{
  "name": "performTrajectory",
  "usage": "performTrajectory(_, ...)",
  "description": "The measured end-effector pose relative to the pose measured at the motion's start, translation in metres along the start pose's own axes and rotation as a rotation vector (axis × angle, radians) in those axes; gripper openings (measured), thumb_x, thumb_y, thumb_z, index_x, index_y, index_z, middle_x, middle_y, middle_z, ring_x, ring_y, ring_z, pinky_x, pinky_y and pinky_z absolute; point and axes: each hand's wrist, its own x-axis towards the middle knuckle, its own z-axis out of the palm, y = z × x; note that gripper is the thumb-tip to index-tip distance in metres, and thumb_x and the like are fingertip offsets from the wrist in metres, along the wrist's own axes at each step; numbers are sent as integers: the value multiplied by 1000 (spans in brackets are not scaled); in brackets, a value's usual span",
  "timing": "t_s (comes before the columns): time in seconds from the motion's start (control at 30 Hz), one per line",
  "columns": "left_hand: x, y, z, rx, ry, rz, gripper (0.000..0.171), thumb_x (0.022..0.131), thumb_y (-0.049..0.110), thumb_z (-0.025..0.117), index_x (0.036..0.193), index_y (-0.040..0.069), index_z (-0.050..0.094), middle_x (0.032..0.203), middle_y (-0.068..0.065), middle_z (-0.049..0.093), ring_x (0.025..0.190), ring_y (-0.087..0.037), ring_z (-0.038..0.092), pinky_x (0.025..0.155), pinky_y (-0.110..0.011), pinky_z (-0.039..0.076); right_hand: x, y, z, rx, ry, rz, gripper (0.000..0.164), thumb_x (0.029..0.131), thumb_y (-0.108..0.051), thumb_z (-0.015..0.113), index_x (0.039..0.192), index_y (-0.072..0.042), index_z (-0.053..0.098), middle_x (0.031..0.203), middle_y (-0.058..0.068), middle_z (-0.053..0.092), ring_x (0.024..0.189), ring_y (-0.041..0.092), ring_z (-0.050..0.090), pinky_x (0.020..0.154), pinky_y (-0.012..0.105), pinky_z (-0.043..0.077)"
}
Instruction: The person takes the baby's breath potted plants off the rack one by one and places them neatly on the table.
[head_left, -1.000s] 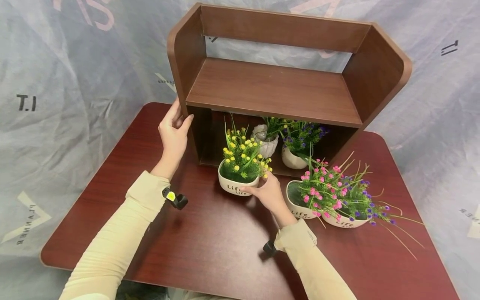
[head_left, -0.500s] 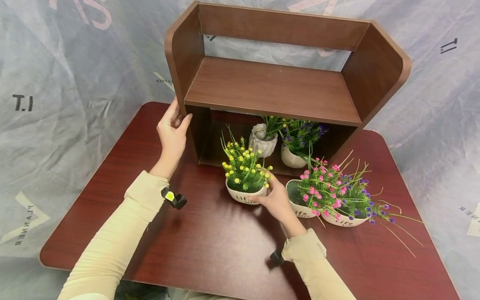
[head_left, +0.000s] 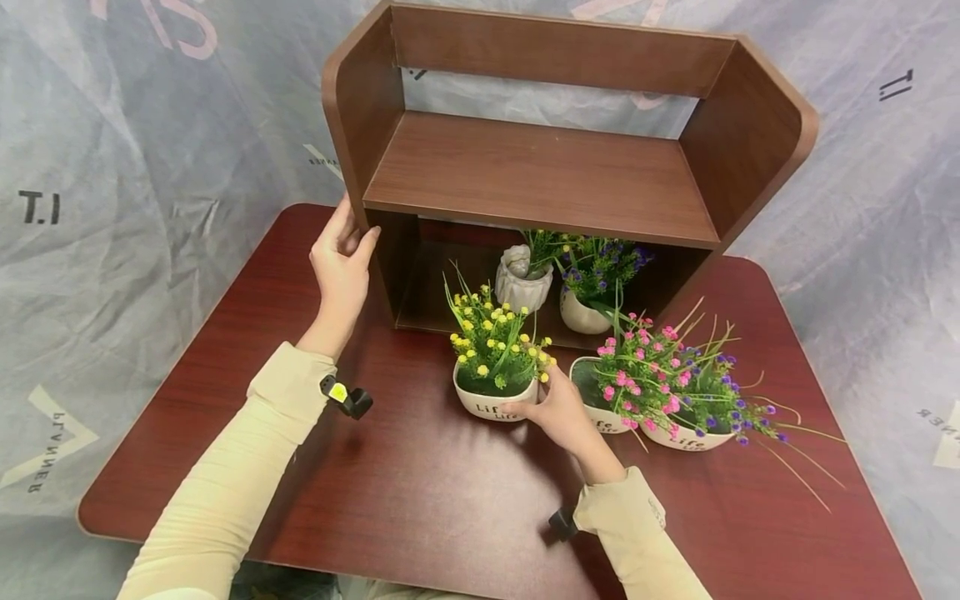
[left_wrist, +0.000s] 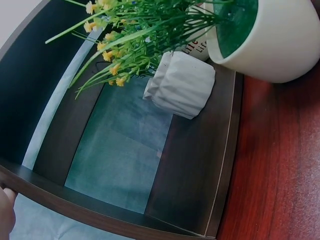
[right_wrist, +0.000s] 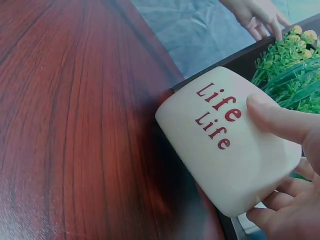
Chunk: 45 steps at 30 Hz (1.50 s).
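At the left, the left hand (head_left: 339,275) grasps the front edge of the left side panel of the shelf unit (head_left: 540,167), thumb to the front and fingers on the outer face; uneven pressure there could shift or skew the unit on the table (head_left: 360,500). To its right, the yellow-flowered planter (head_left: 483,407) is in front of the lower compartment, outside it, grasped by the right hand (head_left: 566,417) at one end, thumb on the lettered front. A one-sided grip on smooth ware could let the planter rotate or slip. Movement toward the unit could catch its base on the bottom board, or its stems on the grey-white pot (head_left: 522,290) inside. Movement to the right could strike the pink-flowered planter (head_left: 600,417), just beside the right hand, and push it against the purple-flowered planter (head_left: 693,440) at the far right. Visibility limits, left to right: the left fingertips are largely behind the panel in the head view; contact between the held planter's base and the table cannot be confirmed; the right fingers behind it are partly hidden; the rear pot with purple flowers (head_left: 585,315) is partly covered by foliage and the upper shelf.
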Motion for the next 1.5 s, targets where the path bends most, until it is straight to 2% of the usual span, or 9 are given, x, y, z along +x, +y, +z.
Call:
performTrajectory(0.17, -1, 1, -1, -3, 13, -11, 54, 86, -10, 63, 137, 2, 53, 136, -18, 57, 119, -23, 61, 101, -30, 49, -1, 0, -1, -33, -6, 10, 82, 67, -16, 88, 137, -1, 48, 132, 21, 58, 121, 32, 56, 107, 45, 43)
performTrajectory(0.3, -1, 1, -2, -1, 10, 1, 54, 86, -10, 63, 138, 2, 53, 136, -18, 58, 118, -23, 62, 100, -30, 50, -2, -2, -2, -55, -36, -22, 92, 67, -17, 88, 145, -7, 40, 139, 20, 54, 127, 34, 52, 111, 47, 38)
performTrajectory(0.57, -1, 1, -3, -7, 10, 3, 54, 86, -12, 62, 137, 3, 53, 136, -18, 58, 116, -19, 62, 99, -29, 50, -2, -10, -7, -271, -53, -212, 97, 65, -23, 90, 146, -5, 40, 148, 21, 43, 138, 42, 38, 113, 56, 33)
performTrajectory(0.73, 0, 1, -3, 5, 7, 7, 54, 86, -11, 62, 138, 3, 53, 136, -17, 57, 117, -21, 62, 100, -29, 50, 0, -14, -11, -372, -28, -306, 89, 61, -22, 92, 138, -4, 51, 139, 16, 54, 126, 38, 53, 104, 52, 44)
performTrajectory(0.97, -1, 2, -4, 13, 10, 21, 55, 86, -11, 63, 138, 3, 52, 136, -16, 57, 117, -20, 62, 100, -29, 50, 1, -14, -11, -338, -40, -246, 91, 61, -25, 92, 138, -2, 50, 138, 18, 55, 124, 37, 55, 104, 52, 44)
performTrajectory(1.07, 0, 2, -5, 12, 9, 25, 55, 86, -11, 63, 138, 3, 52, 136, -16, 57, 116, -20, 62, 99, -29, 50, 2, -12, -3, -265, -54, -192, 92, 60, -27, 92, 139, -6, 50, 126, 15, 63, 103, 30, 64, 97, 44, 50)
performTrajectory(1.2, 0, 2, -5, 8, -1, 19, 54, 86, -9, 63, 138, 5, 53, 136, -14, 58, 116, -20, 63, 99, -29, 51, 8, -11, 15, -189, -54, -165, 90, 58, -28, 93, 137, -13, 53, 122, 12, 67, 96, 25, 66, 93, 41, 51)
performTrajectory(1.27, 0, 1, -5, 12, -8, 19, 54, 87, -8, 63, 138, 6, 53, 137, -13, 58, 117, -21, 63, 99, -29, 51, 12, -12, 25, -188, -40, -175, 89, 57, -29, 93, 136, -13, 55, 129, 13, 64, 111, 30, 64, 98, 44, 50)
performTrajectory(1.5, 1, 1, -3, 37, -49, 4, 55, 87, -5, 65, 138, 10, 54, 134, -13, 60, 117, -28, 63, 97, -27, 52, 31, -24, 66, -152, -12, -206, 78, 59, -32, 93, 127, -11, 63, 118, 14, 70, 109, 30, 66, 94, 42, 53)
